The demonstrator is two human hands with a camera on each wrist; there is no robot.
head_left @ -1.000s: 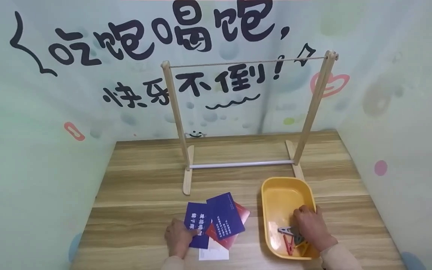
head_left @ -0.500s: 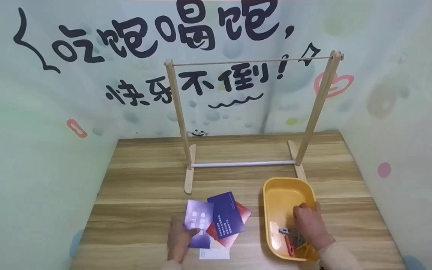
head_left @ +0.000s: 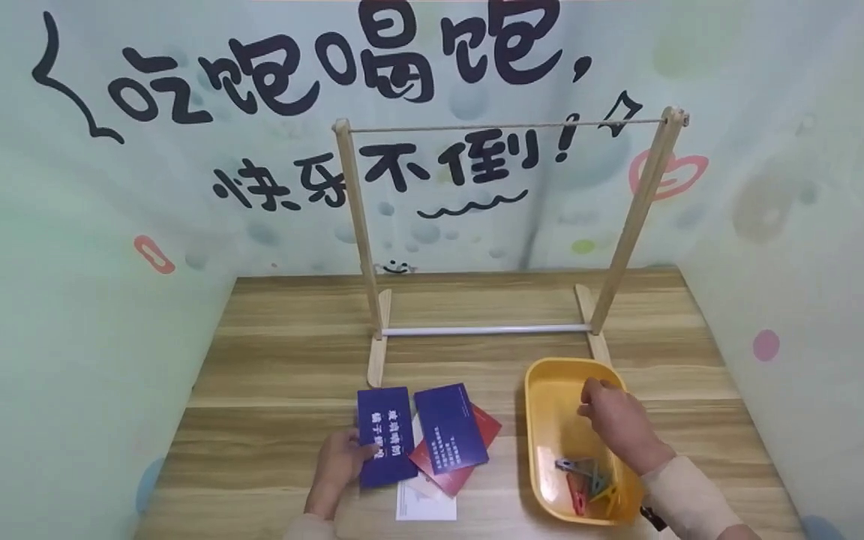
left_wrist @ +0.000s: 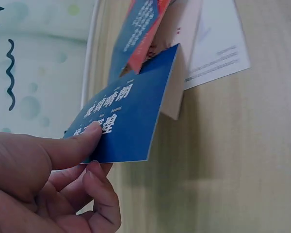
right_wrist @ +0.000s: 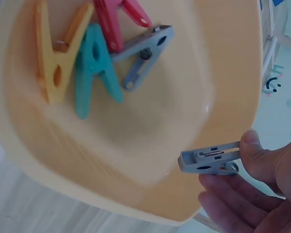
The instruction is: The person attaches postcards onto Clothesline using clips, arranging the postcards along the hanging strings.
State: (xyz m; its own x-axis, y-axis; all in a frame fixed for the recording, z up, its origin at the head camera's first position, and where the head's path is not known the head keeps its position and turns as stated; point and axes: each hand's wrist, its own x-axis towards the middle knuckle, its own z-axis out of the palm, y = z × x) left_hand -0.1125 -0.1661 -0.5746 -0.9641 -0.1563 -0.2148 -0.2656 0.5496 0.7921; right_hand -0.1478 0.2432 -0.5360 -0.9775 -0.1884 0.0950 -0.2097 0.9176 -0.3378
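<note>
My left hand pinches a dark blue card with white lettering by its left edge, thumb on top. In the left wrist view that card is lifted and tilted above the table. Beside it lie another blue card, a red card and a white card, overlapping. Above the yellow tray, my right hand holds a grey clothespin between thumb and fingers. Yellow, teal, red and grey clothespins lie in the tray.
Behind the cards and tray stands a wooden frame, with a left post and a right post. A thin cord runs between their tops, and a white bar joins them low down. A printed backdrop rises behind.
The left hand has drawn its blue card left and away from the other cards. My right hand has risen from among the clothespins, which now show more fully in the tray.
</note>
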